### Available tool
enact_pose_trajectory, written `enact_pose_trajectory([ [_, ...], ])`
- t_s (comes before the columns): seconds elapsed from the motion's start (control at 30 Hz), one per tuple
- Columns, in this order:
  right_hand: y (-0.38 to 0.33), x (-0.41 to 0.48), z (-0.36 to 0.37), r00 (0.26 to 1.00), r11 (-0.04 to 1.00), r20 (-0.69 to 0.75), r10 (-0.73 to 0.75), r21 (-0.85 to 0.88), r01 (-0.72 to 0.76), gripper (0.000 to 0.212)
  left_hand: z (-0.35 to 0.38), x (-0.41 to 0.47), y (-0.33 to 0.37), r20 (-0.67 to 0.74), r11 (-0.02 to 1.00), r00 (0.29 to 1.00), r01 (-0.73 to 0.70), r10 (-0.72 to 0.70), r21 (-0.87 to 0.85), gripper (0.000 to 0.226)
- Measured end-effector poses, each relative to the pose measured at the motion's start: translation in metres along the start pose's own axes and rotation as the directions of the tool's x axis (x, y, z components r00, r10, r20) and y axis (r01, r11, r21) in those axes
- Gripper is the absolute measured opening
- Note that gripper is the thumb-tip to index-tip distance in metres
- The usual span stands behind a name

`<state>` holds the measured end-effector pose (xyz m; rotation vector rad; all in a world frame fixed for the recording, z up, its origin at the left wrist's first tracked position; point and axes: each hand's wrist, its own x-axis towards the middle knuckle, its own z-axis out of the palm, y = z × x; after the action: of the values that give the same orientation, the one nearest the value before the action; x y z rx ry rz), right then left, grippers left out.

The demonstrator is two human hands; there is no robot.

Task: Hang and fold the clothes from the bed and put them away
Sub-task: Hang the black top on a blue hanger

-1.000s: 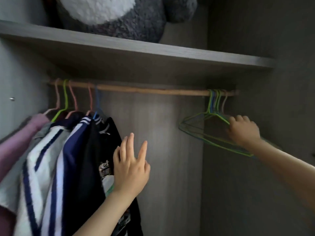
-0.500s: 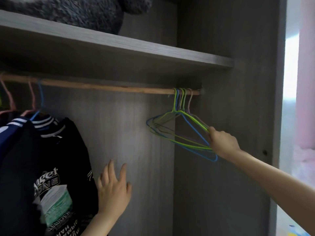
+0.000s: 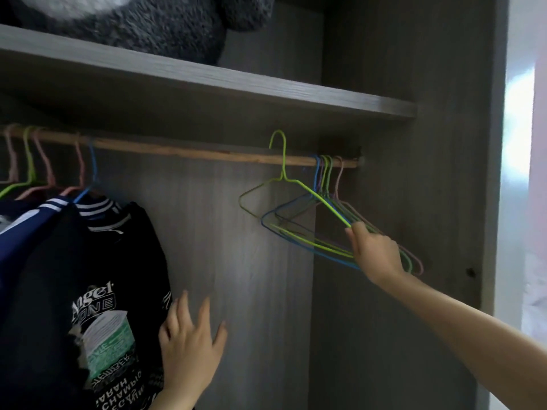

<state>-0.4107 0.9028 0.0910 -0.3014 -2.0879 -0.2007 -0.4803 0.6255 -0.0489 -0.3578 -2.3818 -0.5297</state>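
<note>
Inside the wardrobe a wooden rail (image 3: 189, 152) runs left to right. My right hand (image 3: 374, 253) pinches the lower arm of a light green wire hanger (image 3: 284, 173), whose hook is lifted off and in front of the rail. Several empty wire hangers (image 3: 324, 184) in blue, green and pink stay bunched at the rail's right end. My left hand (image 3: 189, 347) is open with spread fingers, beside a hung black printed T-shirt (image 3: 88, 291). More hung clothes (image 3: 26, 220) fill the left.
A grey shelf (image 3: 266, 90) sits above the rail with a fluffy grey and white plush toy (image 3: 133, 22) on it. The wardrobe's right side panel (image 3: 444, 202) stands close behind the hangers. Bright light comes from the room at the far right.
My right hand has lifted the light green hanger off the rail and drawn it left, away from the bunch. My left hand stays low beside the black T-shirt.
</note>
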Motion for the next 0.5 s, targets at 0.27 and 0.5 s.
enact_pose_trajectory([
  [0.27,0.003,-0.075,-0.017,0.966,0.973,-0.219,-0.139,0.151,0.174,0.021,0.003,0.002,-0.009,-0.054,0.994,0.996,-0.078,0.074,-0.074,0.109],
  [0.5,-0.012,-0.15,-0.053,0.994,0.953,-0.018,-0.108,0.282,0.108,0.038,-0.003,0.008,-0.048,-0.066,0.976,0.975,-0.215,0.213,-0.035,0.124],
])
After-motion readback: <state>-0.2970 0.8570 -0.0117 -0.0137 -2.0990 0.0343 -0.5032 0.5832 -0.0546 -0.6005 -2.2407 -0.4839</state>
